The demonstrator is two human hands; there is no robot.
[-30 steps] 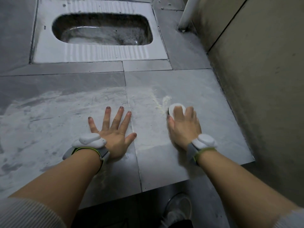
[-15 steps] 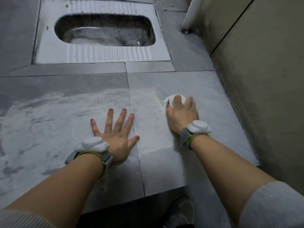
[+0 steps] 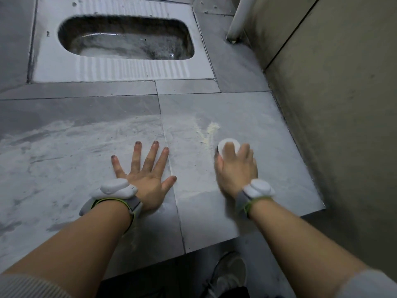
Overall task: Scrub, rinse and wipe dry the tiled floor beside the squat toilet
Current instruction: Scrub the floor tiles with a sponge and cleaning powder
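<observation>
Tiled floor (image 3: pixel 247 125) of grey slabs fills the lower part of the view, lying just in front of the squat toilet (image 3: pixel 120 67), whose white ribbed pan is set flush into the floor at the top of the picture. A pale, chalky film smears the two large tiles nearest the person, and a small streak of yellowish powder (image 3: pixel 209 131) lies on the right-hand tile just beyond the right hand.

Left hand (image 3: pixel 144 175) lies flat on the floor, palm down, fingers straight and spread, holding nothing; its thumb tip reaches the grout line between the two big tiles. Right hand (image 3: pixel 235 168) is curled over a small white scrubbing pad or brush (image 3: pixel 228 145), pressing it on the right-hand tile; only the rounded white front of it shows past the fingers, and this hand is slightly blurred. Each wrist carries a white wrist device (image 3: pixel 116 188) on a grey strap edged in green.

To the right a beige wall (image 3: pixel 333 104) meets the floor, and a white pipe (image 3: pixel 240 18) runs down into the floor in the far corner beside the toilet. At the bottom edge, below the raised tile step, a shoe (image 3: pixel 231 274) shows in shadow.
</observation>
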